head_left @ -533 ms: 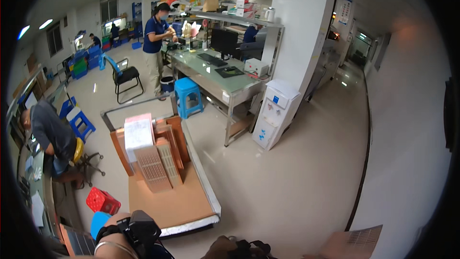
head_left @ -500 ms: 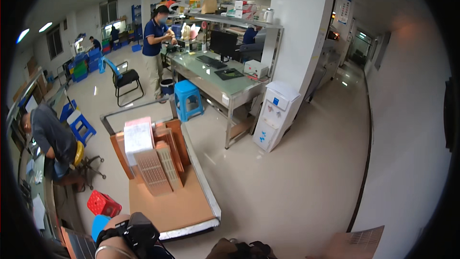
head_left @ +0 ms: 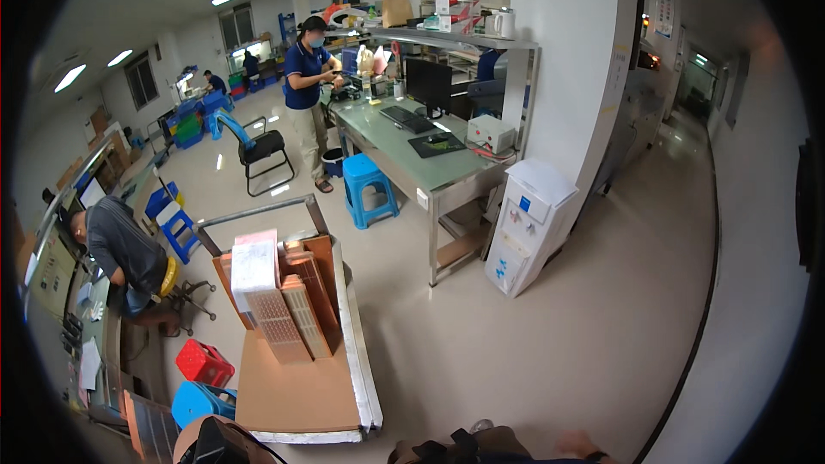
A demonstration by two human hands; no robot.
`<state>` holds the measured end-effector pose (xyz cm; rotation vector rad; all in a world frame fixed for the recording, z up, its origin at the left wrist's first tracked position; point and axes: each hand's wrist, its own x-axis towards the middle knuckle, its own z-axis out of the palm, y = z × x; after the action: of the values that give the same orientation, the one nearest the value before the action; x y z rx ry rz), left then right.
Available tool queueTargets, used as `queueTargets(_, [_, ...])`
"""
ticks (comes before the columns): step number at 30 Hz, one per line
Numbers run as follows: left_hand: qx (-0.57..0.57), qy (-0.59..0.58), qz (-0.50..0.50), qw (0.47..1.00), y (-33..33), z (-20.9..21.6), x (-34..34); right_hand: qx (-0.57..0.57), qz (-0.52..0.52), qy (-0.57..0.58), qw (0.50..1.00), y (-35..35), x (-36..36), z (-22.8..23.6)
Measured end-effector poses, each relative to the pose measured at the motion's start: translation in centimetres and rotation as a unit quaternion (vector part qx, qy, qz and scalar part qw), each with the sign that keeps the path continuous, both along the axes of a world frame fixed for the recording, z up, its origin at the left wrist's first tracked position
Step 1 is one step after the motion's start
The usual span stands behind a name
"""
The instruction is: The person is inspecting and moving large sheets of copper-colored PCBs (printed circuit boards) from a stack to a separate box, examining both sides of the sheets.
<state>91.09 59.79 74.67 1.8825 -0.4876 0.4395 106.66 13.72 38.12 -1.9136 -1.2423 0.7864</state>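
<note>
The cart (head_left: 301, 378) lies at about eleven o'clock from my lower edge, its cardboard deck running long from six to twelve, with the handle bar (head_left: 258, 210) at the far end and a stack of brown trays (head_left: 296, 305) leaning upright across the far half. I judge the left hand (head_left: 219, 445) nearer: it sits just at the cart's near corner, at seven o'clock, seemingly in a dark glove, but so cropped that I cannot tell whether it is spread or closed on anything. The right hand (head_left: 580, 445) shows only as a sliver at five o'clock, well apart from the cart; its state I cannot tell either. A dark shape between them is unclear. Beyond, at one o'clock, stand a white dispenser (head_left: 528, 228) and a bench (head_left: 421, 155); a seated person (head_left: 125, 249) is at nine.
</note>
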Motion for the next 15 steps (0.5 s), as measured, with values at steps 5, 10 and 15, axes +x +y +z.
queueTargets(5, [0.069, -0.026, 0.075, 0.994, -1.8, 1.4, 5.2, -0.066, -0.46, 0.351, 0.813, 3.3, 14.3, -0.4])
queueTargets(10, [0.239, -0.206, 0.192, 0.929, -0.1, 5.8, 7.6, -0.136, -0.452, 0.346, 0.811, 8.6, 21.2, -2.4])
queueTargets(15, [0.459, -0.533, 0.286, 0.651, 2.9, 11.7, 7.8, -0.28, -0.273, 0.364, 0.845, 18.5, 23.9, -5.7])
